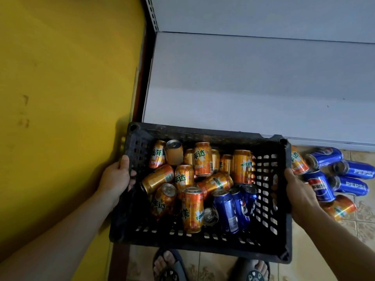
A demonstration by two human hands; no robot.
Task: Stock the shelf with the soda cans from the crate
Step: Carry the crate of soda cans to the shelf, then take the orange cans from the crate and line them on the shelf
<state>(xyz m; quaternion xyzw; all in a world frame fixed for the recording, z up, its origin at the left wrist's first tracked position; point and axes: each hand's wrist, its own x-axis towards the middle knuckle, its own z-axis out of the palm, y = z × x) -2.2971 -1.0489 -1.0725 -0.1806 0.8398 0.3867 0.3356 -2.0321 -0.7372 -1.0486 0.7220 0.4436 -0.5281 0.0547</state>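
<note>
Below the shelf (253, 78), the crate (203, 243) of cans (190, 185) is held up; left hand (115, 177) and right hand (300, 191) have fingers curled on its side walls. Stocking not begun. Next: set crate down, free one hand.

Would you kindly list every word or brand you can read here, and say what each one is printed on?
"PEPSI": blue can on the floor, and the blue can below it.
"MIRINDA": orange can in the crate, and upside down on another.
"年达": upright orange can in the crate.
Barcodes and fine print: too small to read.
</note>
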